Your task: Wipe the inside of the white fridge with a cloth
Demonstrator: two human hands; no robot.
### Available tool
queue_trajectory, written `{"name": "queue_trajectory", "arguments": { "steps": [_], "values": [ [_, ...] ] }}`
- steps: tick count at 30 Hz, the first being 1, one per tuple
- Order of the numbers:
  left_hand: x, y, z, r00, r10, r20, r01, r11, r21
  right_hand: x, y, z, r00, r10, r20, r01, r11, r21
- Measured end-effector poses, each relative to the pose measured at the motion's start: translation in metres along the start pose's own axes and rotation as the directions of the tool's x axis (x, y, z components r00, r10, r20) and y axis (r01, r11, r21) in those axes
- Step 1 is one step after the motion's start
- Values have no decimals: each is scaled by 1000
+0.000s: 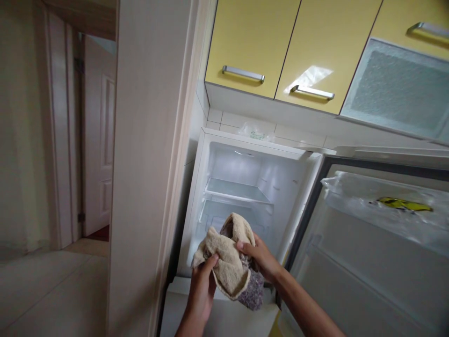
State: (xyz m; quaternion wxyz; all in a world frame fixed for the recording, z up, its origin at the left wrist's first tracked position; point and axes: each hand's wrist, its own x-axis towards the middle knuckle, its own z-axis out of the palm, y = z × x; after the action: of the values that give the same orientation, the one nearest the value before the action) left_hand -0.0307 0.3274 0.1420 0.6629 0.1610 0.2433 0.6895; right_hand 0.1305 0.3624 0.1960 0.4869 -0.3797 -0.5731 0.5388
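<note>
— What's the biggest thing in front of them?

— The open fridge (245, 187). Its white compartment stands bare-walled with a glass shelf (236, 190) across the middle. The fridge door (368, 262) swings out to the right of it, with clear plastic film on its upper rack and a yellow sticker (403, 204) under the film.

— And around the fridge?

— Above it hang yellow cabinets (291, 47) with metal bar handles. To the left of the fridge runs a pale wall panel (147, 164), and further left a white door (100, 140) down a hallway. A crumpled plastic bag (256, 133) lies on top of the fridge.

— Where are the hands?

— Both are raised just in front of the fridge's lower opening, holding a beige cloth (228, 262) bunched up, with a grey mottled side showing underneath. The left hand (202, 285) grips it from below, thumb pressed on the fabric. The right hand (261, 257) pinches its upper fold, fingers curled narrow around it.

— Is the cloth touching the fridge?

— I can't tell; it seems held clear of it.
</note>
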Motion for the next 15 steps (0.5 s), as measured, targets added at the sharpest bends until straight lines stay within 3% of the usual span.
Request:
{"name": "queue_trajectory", "arguments": {
  "steps": [3,6,9,12,15],
  "values": [
    [11,-16,7,951,278,-137,-264,958,115,0,4,-6,994,-63,86,70,994,-81],
    [23,-34,21,898,421,-128,-382,890,248,3,13,-13,982,-125,138,141,984,-110],
    [31,-43,44,939,345,-13,-330,910,251,17,12,-28,981,-165,100,183,961,-208],
    [39,-38,63,968,217,125,-234,961,145,44,-2,-49,986,-158,-49,144,965,-218],
    [52,-35,59,965,166,201,-200,967,159,80,-21,-67,940,-238,-244,200,965,-169]
  ]
}}
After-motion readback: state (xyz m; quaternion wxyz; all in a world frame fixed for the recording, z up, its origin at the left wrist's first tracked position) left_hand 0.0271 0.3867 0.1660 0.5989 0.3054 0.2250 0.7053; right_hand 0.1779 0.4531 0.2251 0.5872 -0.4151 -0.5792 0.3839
